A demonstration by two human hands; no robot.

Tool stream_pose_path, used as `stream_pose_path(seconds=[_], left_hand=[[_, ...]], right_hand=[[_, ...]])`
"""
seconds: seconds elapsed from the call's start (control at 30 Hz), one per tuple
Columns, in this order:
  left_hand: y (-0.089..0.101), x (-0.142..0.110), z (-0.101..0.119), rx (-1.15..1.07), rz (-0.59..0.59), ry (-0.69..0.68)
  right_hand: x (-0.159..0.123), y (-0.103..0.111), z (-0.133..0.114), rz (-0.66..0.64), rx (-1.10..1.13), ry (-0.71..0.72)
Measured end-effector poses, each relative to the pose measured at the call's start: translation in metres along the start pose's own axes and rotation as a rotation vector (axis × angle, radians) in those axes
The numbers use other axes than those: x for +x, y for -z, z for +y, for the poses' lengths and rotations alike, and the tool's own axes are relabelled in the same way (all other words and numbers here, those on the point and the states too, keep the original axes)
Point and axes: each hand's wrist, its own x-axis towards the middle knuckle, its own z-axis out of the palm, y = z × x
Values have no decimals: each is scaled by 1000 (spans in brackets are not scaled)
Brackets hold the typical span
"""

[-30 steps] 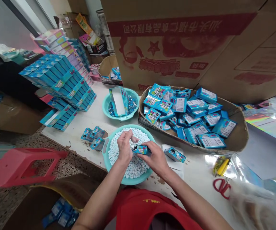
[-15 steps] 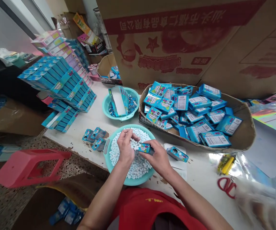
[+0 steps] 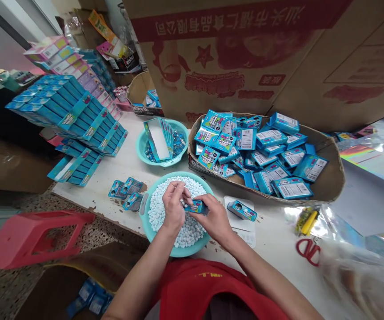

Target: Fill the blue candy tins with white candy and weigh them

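"Gripping what, with the right hand [image 3: 216, 218]?"

"Grasping a blue Caramelo Macizo candy box [image 3: 196, 206], pinched near its right end, with the thumb below and other fingers above."

"And with the left hand [image 3: 174, 205]?"

"Curled around a few white candies [image 3: 182, 202], just visible at the fingertips. Impossible to tell how many, or how firmly held."

"Which way to the candy box from the left fingers?"

"Just to the right, and over the turquoise basin [image 3: 189, 253] full of loose candies [image 3: 192, 238] below both sets of fingers."

"Along which axis?"

"Roughly left to right, judging by its narrow printed face: from the left fingertips toward the right palm."

"Nearer to which hand?"

"To the right, in direct contact. Close to the left fingertips too, at the other end; touching or apart, cannot tell."

"Anything else around?"

"Right of the right fingers, a second candy box [image 3: 242, 211] with a round dark opening, on a white scale-like pad [image 3: 245, 238]. Left of the left fingers, three blue boxes [image 3: 132, 202] on the desk [image 3: 272, 249]. Beyond the right fingers, a cardboard tray [image 3: 338, 178] heaped with more."
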Motion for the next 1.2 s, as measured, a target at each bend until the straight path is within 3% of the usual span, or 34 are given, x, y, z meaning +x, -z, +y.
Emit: stream_pose_path(seconds=[0.07,0.2,0.27,0.33,0.4,0.5,0.57,0.7,0.83,0.97,1.1,1.2], left_hand=[[1,2,4,-15,-18,-4],[20,20,5,-3,69,-130],[36,33,-5,203,64,-143],[51,46,-21,550,-5,-181],[60,54,-41,870,-71,-319],[57,60,-66,1117,-135,-559],[48,61,-78,1226,-220,-624],[34,54,-83,1504,-362,-586],[42,37,-79,1673,-424,-510],[55,29,-78,1483,-260,-415],[56,29,-68,844,-8,-220],[48,24,-47,352,84,-5]], right_hand=[[-2,1,1,0,43,6],[-12,11,7,49,186,52],[-17,17,11,92,225,46],[-22,23,15,122,232,32],[-27,29,16,136,227,33],[-32,38,14,167,228,60],[-33,42,13,193,224,57],[-28,44,14,221,185,11],[-25,39,19,241,149,26],[-24,32,23,216,74,5],[-24,26,24,195,40,-5],[-22,19,22,129,24,27]])
